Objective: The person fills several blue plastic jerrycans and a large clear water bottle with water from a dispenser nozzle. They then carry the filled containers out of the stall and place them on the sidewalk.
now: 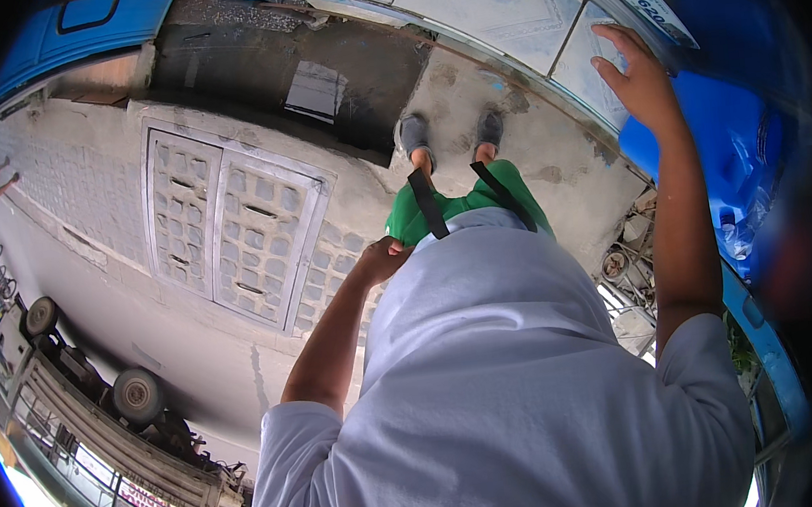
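Note:
My left hand (385,258) is low at my left hip, its fingers curled against the edge of my green shorts (412,212). Anything inside those fingers is too small to make out. Two black straps (429,203) hang over the front of the shorts, below my white shirt (493,362). My right hand (640,83) is raised on the right, thumb and fingers apart, holding nothing that shows. It is beside a metal-framed panel with a plate (650,5) and above a bright blue plastic-looking surface (720,139); whether it touches either I cannot tell.
My feet (488,128) stand on a worn concrete slab beside white tiles (490,0). A dark recess with a pale square sheet (315,91) lies to the left. Further left are a framed, stone-patterned cover (234,220), a truck (110,405), a blue vehicle (97,29) and a distant person.

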Demonstrator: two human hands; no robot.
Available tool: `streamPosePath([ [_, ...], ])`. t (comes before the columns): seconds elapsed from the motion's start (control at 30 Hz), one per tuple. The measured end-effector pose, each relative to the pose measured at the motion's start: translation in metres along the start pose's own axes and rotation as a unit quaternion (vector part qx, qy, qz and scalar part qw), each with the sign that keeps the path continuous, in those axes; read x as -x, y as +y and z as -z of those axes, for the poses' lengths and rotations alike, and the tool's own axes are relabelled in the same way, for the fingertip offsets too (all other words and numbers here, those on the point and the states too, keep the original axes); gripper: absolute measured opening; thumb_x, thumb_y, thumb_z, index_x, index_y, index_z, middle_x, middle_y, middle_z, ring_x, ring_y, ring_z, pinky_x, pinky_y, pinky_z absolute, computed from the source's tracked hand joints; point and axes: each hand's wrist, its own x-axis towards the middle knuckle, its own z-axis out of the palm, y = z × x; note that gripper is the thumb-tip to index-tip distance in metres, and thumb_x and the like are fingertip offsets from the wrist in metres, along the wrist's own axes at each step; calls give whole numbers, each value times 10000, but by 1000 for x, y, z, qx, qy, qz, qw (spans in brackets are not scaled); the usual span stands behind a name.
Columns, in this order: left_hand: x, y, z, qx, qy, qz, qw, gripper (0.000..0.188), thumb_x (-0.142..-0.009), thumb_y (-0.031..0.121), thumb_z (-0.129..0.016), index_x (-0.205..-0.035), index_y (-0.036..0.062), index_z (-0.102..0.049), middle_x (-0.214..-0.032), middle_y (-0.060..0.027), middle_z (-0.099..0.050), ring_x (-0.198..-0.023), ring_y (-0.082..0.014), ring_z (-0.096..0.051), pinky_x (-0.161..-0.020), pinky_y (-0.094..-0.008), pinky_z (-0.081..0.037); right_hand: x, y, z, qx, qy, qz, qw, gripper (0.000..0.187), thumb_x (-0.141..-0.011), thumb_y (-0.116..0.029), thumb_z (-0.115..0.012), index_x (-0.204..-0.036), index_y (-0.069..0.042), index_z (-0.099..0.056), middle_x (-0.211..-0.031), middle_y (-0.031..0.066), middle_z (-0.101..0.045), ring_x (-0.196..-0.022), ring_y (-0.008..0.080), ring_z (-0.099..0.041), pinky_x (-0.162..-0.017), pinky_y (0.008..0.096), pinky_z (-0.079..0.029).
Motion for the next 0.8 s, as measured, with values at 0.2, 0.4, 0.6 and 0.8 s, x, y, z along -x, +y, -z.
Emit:
streamPosePath([
  [0.2,11,-46,-30,141,18,19,990,661,-879,514,-690,-1328,45,-568,-1172,-223,-687,-1120,-349,-663,-954,-405,-521,-10,-33,-39,5,-139,-12,990,427,-891,-175,-664,-1303,-107,-579,-1321,115,-588,-1211,314,-571,-1014,370,-461],
  [0.4,24,-63,-77,188,40,-24,981,743,-908,486,-658,-1477,70,-422,-1382,-255,-554,-1261,-368,-571,-1040,-411,-464,-16,-36,-69,8,-214,-18,977,436,-903,-216,-650,-1316,-96,-578,-1328,137,-589,-1223,328,-561,-1031,380,-447],
  [0.6,39,-58,-85,110,72,29,991,811,-913,504,-618,-1527,71,-313,-1407,-281,-518,-1313,-415,-506,-1090,-429,-419,-6,-28,-80,31,-276,-29,960,488,-891,-236,-652,-1350,-95,-563,-1346,185,-574,-1267,335,-534,-1048,394,-430],
  [0.8,73,-84,-85,82,79,105,988,910,-864,583,-646,-1542,93,-287,-1406,-300,-511,-1321,-425,-497,-1086,-440,-424,-9,-43,-107,88,-280,29,956,486,-876,-215,-683,-1326,-71,-566,-1306,194,-607,-1226,335,-576,-1012,389,-461],
])
